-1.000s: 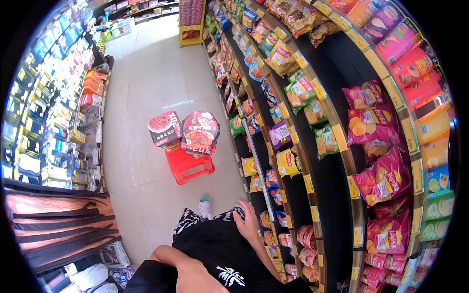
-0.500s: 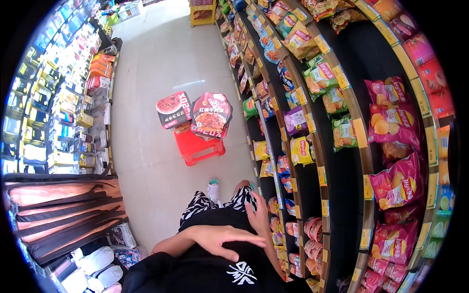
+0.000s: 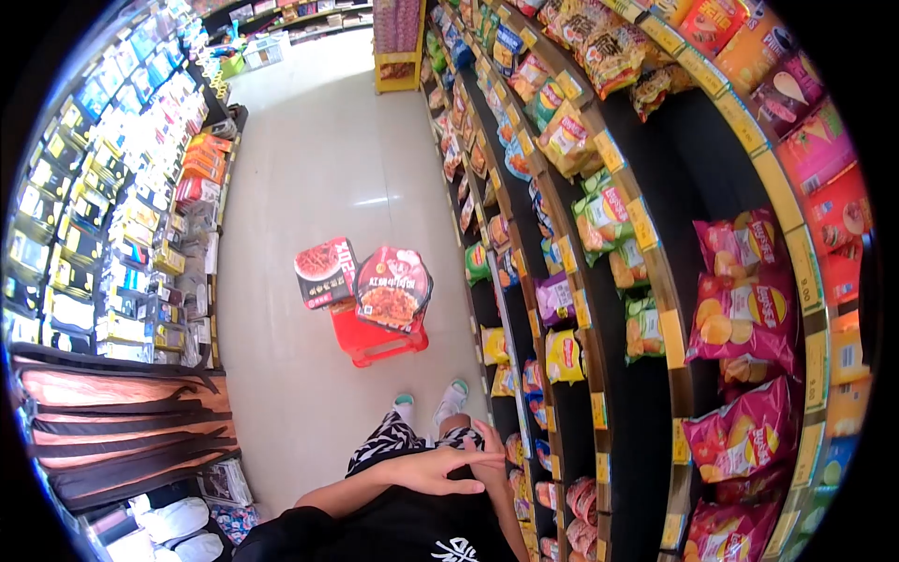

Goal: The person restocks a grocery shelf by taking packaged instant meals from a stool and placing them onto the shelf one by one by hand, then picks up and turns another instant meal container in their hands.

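Left hand: the left hand [image 3: 435,471] lies across the front of the body, fingers loosely spread, nothing in it that I can see.
Right hand: the right hand [image 3: 489,444] is partly behind the left; I can't tell how far its fingers are open, what it might hold, or whether the two touch.
Meal packs: a square pack [image 3: 325,272] and a many-sided bowl pack [image 3: 393,286] sit side by side on a red stool [image 3: 356,342], well apart from both hands.
Risk: the square pack seems to jut past the stool's edge (the lens bends things, mind), so a knock from a foot or a hasty grab could tip it off.
Floor: pale, glossy tiles [image 3: 300,187], perhaps slick.
Aisle: crisp bags [image 3: 744,309] on shelves to the right, a bright rack of small packets [image 3: 94,215] to the left.
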Tool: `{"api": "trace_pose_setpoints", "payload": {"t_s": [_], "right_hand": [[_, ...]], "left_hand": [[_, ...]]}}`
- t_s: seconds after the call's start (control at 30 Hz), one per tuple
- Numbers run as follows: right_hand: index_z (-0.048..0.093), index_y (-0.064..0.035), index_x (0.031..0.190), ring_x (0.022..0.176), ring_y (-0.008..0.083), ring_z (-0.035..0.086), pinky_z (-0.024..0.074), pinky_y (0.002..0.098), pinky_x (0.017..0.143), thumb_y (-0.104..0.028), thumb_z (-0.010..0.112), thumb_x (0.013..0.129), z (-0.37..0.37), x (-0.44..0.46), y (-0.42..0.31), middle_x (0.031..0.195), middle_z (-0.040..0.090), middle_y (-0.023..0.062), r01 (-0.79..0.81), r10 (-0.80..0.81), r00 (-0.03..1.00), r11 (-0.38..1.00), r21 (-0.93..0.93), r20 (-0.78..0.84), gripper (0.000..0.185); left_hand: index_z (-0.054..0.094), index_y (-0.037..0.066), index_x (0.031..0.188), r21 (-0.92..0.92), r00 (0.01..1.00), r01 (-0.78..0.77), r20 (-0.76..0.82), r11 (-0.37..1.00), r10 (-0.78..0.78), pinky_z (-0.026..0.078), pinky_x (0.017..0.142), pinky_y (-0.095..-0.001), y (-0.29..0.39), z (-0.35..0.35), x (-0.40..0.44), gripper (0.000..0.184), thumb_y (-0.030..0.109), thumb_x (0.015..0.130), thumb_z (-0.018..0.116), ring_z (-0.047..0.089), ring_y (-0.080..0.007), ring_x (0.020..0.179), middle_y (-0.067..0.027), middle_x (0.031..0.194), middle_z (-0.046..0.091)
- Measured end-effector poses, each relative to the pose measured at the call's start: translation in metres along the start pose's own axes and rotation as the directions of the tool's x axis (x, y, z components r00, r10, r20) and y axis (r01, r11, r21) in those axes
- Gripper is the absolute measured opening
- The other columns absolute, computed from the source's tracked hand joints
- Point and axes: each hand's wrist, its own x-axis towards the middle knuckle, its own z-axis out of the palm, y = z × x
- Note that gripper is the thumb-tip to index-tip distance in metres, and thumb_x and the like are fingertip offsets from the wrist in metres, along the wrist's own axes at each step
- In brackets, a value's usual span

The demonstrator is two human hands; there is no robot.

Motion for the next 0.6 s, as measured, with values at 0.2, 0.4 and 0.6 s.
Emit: {"api": "trace_pose_setpoints", "payload": {"t_s": [0.2, 0.4, 0.6], "right_hand": [[0.052, 0.0019, 0.118, 0.1, 0.038, 0.057, 0.0464, 0.0411, 0.086, -0.023, 0.063, 0.085, -0.021, 0.043, 0.006, 0.11, 0.059, 0.0221, -0.05, 0.049, 0.996, 0.999, 0.005, 0.08, 0.043], [0.053, 0.0014, 0.115, 0.097, 0.0386, 0.059, 0.0468, 0.0423, 0.084, -0.022, 0.066, 0.082, -0.017, 0.07, 0.04, 0.103, 0.061, 0.0218, 0.101, -0.105, 0.992, 0.993, 0.067, 0.069, 0.042], [0.055, 0.001, 0.113, 0.096, 0.038, 0.06, 0.0478, 0.0414, 0.084, -0.021, 0.066, 0.082, -0.003, 0.098, 0.072, 0.103, 0.061, 0.0217, 0.157, -0.164, 0.984, 0.983, 0.098, 0.069, 0.04]], "left_hand": [[0.036, 0.003, 0.14, 0.091, 0.99, 0.14, -0.012, 0.986, -0.139, 0.044, 0.093, -0.0319, -0.002, -0.007, 0.019, 0.057, 0.03, 0.093, 0.056, 0.057, -0.0233, 0.111, -0.0174, 0.127, 0.054], [0.031, 0.002, 0.142, 0.136, 0.987, 0.164, -0.022, 0.977, -0.162, 0.037, 0.101, -0.0307, 0.008, -0.009, 0.03, 0.056, 0.03, 0.096, 0.05, 0.05, -0.0231, 0.12, -0.0136, 0.136, 0.048], [0.032, 0.003, 0.142, -0.037, 0.998, -0.043, -0.04, 0.998, 0.042, 0.031, 0.106, -0.0375, -0.009, -0.026, 0.035, 0.071, 0.045, 0.091, 0.056, 0.038, -0.021, 0.128, -0.0148, 0.142, 0.04]]}}
